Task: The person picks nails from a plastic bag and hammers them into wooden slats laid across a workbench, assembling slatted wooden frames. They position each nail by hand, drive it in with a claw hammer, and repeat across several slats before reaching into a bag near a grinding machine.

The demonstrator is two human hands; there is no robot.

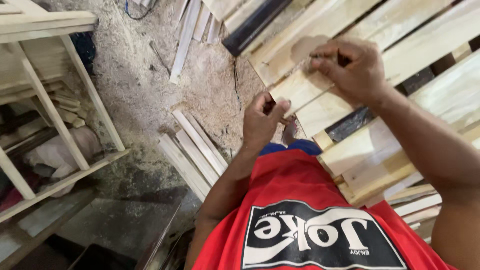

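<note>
a: where do the hands sit?

b: both are over a pale wooden plank that lies on a stack of similar planks. the left hand is curled at the plank's near, lower-left end, fingers pinched closed on that corner, it seems. the right hand is bent further up the board, fingertips bunched as if pinching something small; what it holds is too small to tell.

a: and how does the plank run?

b: its long axis goes diagonally, from the lower left by the left hand up toward the upper right, roughly in line with the boards beneath it.

a: what could go wrong here?

b: i judge the plank could slide or pivot on the smooth stack, since only fingertips steady it. rough edges could give splinters to bare skin. loose wooden slats on the sawdust-covered floor lie just beside the person's feet, so a slip looks possible. a wooden frame stands well apart on the left.
</note>
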